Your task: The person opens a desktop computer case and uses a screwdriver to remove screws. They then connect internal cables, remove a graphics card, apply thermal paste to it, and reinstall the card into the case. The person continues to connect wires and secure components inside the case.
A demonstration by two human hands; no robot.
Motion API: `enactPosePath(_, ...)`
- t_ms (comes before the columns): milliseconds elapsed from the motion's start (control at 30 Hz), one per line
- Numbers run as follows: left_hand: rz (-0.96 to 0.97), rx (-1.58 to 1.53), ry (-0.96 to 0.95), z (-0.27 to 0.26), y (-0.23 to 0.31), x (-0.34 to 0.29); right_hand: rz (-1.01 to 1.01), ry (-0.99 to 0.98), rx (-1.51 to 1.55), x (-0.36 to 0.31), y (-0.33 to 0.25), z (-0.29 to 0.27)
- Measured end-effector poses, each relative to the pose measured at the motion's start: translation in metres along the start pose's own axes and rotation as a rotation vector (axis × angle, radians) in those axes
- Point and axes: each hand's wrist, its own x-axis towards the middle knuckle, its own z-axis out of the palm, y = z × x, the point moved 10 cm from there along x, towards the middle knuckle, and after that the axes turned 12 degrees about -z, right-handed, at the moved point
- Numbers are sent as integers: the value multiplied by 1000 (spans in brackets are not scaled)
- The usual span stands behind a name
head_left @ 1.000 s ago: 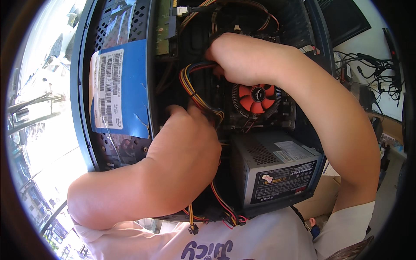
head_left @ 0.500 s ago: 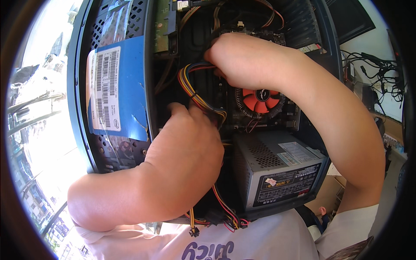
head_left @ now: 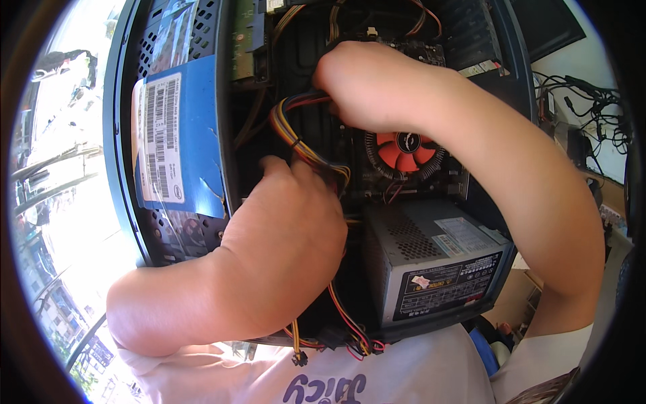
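Note:
An open computer case lies in front of me, its dark metal edge [head_left: 235,161] to the left of my hands. A bundle of yellow, red and black power cables [head_left: 286,128] arches between them. My right hand [head_left: 360,84] is closed around the upper end of this bundle; its fingertips and any plug are hidden. Lower down, my left hand [head_left: 289,232] curls at the bundle's other end, fingers partly beneath the cables. A red cooling fan [head_left: 404,151] sits on the board below my right wrist. The grey power supply [head_left: 431,262] stands at the lower right.
A blue labelled box panel [head_left: 198,135] lies along the case's left side. Loose connectors [head_left: 299,357] hang over the near edge. A green circuit board [head_left: 245,47] is at the upper left. Black cords [head_left: 585,114] lie tangled to the far right.
My right hand has shifted slightly up and to the left, with the cable arch moving a little left. The left hand stays nearly in place. The view has shifted slightly.

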Motion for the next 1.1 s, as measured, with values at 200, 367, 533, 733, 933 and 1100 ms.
enactPosePath(200,4,10,27,1,-1,2,27,89,-23,-2,-3,1)
enactPosePath(367,10,0,49,-1,-3,0,-38,399,-194,-15,-13,-12)
enactPosePath(533,16,27,30,4,-2,1,37,239,-98,-10,-16,-10)
enactPosePath(733,6,-19,76,0,-2,2,-6,232,-101,-2,-12,-3)
enactPosePath(933,26,-54,83,-1,-1,1,53,121,-81,5,-2,1)
enactPosePath(1100,25,-148,147,-5,-2,2,124,102,-90,-5,-4,5)
